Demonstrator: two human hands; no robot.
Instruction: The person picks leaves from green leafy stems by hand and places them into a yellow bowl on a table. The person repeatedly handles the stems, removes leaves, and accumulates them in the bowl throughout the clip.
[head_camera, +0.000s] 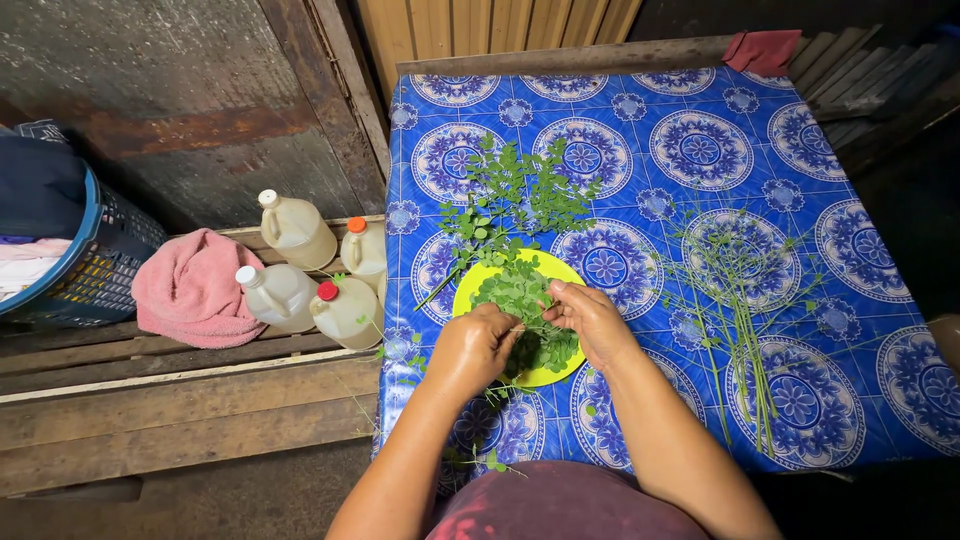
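A yellow-green plate (470, 290) lies on the near left part of a table covered with a blue patterned cloth (700, 150). Loose small green leaves (520, 290) fill the plate. My left hand (472, 345) and my right hand (590, 320) meet over the plate, and both pinch a thin leafy sprig (530, 328) between their fingertips. Just beyond the plate lies a bunch of leafy sprigs (515, 195), still with their leaves on. To the right of my right arm lies a spread of bare green stems (745, 330).
Left of the table, a wooden bench (170, 400) carries several plastic jugs (300, 275), a pink towel (190, 290) and a blue basket (85, 265) with clothes. A red cloth (762, 50) sits at the table's far right corner. A wooden wall stands behind.
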